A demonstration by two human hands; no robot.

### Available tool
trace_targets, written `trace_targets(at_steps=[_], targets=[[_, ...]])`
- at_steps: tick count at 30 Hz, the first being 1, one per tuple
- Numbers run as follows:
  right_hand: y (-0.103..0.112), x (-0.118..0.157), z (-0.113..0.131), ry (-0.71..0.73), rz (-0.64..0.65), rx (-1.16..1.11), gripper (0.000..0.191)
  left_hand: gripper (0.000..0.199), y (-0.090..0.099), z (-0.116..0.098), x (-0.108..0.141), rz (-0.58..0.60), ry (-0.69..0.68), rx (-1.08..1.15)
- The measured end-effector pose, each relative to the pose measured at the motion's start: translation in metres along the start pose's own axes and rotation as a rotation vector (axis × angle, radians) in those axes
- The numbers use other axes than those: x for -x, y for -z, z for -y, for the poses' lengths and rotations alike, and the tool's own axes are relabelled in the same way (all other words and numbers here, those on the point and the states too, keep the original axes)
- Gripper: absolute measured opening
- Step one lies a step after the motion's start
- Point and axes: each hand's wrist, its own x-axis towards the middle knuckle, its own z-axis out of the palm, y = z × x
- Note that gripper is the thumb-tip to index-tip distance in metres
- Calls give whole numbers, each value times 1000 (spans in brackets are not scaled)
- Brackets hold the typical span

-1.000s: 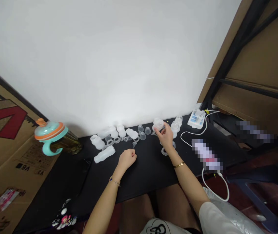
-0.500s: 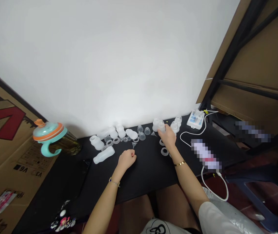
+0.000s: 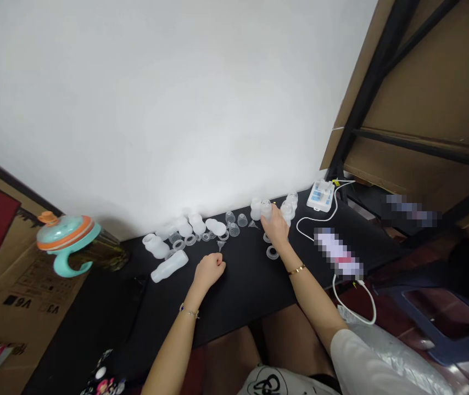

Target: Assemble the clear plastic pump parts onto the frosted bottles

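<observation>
My right hand (image 3: 276, 227) is wrapped round a small whitish baby bottle (image 3: 266, 210) with a clear domed cap, at the back right of the black table. Close by stand another white bottle (image 3: 256, 209) and a group of capped bottles (image 3: 289, 208). Two clear rings lie by the wrist, the nearer ring (image 3: 272, 252) in plain sight. My left hand (image 3: 210, 270) rests on the table as a loose fist, with nothing showing in it. Just beyond its knuckles is a clear teat (image 3: 221, 245). Clear domed caps (image 3: 234, 230) stand between my hands.
White bottles (image 3: 156, 246) and rings crowd the back left, one bottle (image 3: 169, 266) lying nearer. A teal-lidded jug (image 3: 82, 244) stands far left by a cardboard box (image 3: 20, 291). On the right are a power strip (image 3: 320, 196), a white cable (image 3: 302, 220) and a blurred-out phone-like object (image 3: 337, 252).
The view has shifted slightly, so most things sit a little further left. My right hand stays on the bottle in the same spot. My left hand remains a resting fist.
</observation>
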Motion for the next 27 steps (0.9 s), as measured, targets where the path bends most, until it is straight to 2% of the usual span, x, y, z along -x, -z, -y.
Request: trace_targets(at_steps=[10, 14, 17, 20, 23, 25, 27], targets=[[0, 3, 2, 109, -87, -34, 74, 24, -2, 1, -1, -7, -4, -11], [6, 6, 7, 151, -157, -113, 73, 23, -4, 2, -2, -5, -4, -16], [10, 11, 9, 174, -174, -182, 66, 23, -4, 2, -2, -6, 2, -14], [8, 15, 11, 262, -95, -265, 49, 21, -3, 1, -2, -6, 13, -17], [-3, 16, 11, 326, 78, -338, 36, 21, -2, 0, -1, -1, 17, -20], [-11, 16, 11, 299, 169, -339, 35, 21, -2, -1, -1, -2, 18, -19], [-16, 15, 10, 244, 193, -304, 38, 21, -1, -2, 0, -9, 13, -19]])
